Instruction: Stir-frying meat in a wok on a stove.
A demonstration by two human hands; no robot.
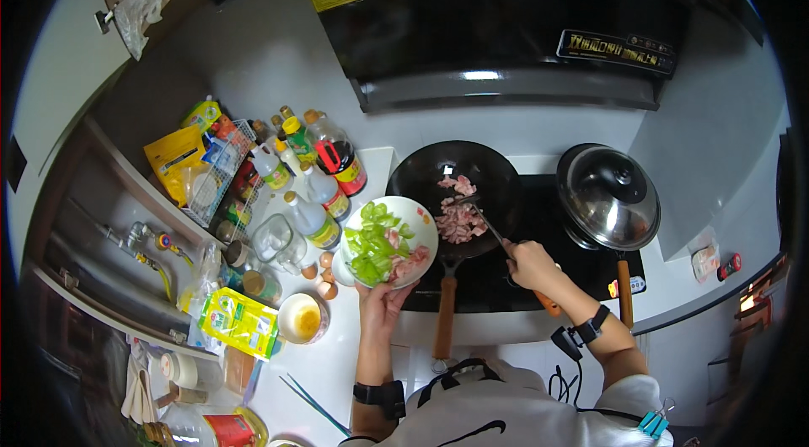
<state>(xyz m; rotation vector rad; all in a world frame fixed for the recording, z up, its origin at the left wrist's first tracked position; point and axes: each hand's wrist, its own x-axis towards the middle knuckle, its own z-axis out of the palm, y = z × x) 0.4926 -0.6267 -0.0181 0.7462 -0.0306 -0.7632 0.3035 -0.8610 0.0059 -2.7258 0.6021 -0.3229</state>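
My left hand (383,301) grips a white plate (422,229) from below, at its near edge. Sliced green peppers (366,254) cover much of the plate, with raw meat pieces (409,262) on the side nearer the wok. In my right hand (534,267) is a metal cooking spatula (492,223), its wooden handle end showing below the wrist. The spatula's head reaches among pale pink meat pieces (460,223) in a black wok (411,172). The plate is beside the wok's left rim and overlaps it in view. The wok's wooden handle (445,314) points toward me.
A lidded pan (603,197) stands on the right of the black cooktop (537,191). Seasoning bottles (313,222), a glass jar (277,238), eggshells (327,276) and a bowl (303,319) crowd the left counter. A range hood (505,83) overhangs the back.
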